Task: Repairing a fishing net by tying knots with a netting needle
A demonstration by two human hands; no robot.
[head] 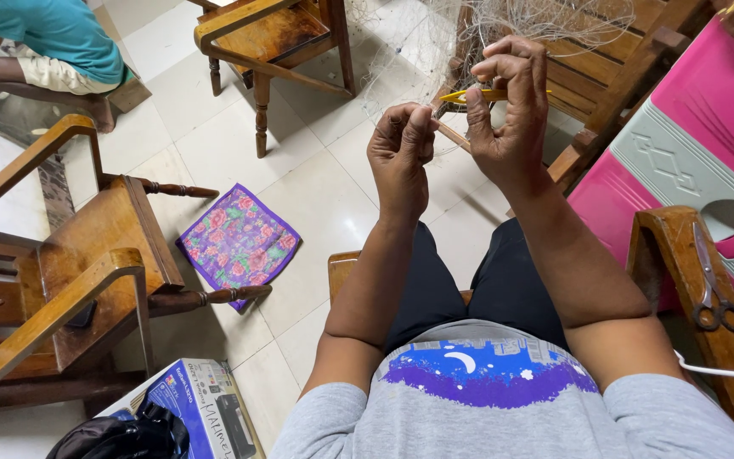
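Observation:
My left hand (401,149) is raised in front of me, its fingers pinched on a thin wooden stick (454,136) and the fine netting. My right hand (510,110) is just to the right and higher, holding a yellow netting needle (469,96) between thumb and fingers. A pale, fine fishing net (435,38) hangs from above and meets both hands. The two hands almost touch. I sit on a wooden chair, with dark trousers over my knees.
A wooden armchair (70,255) stands at left and another chair (265,42) farther back. A floral cloth (239,242) lies on the tiled floor. Scissors (711,280) rest on my chair's right armrest. A pink plastic chair (707,127) is at right. Another person (44,42) sits at top left. A printed box (197,408) lies at bottom left.

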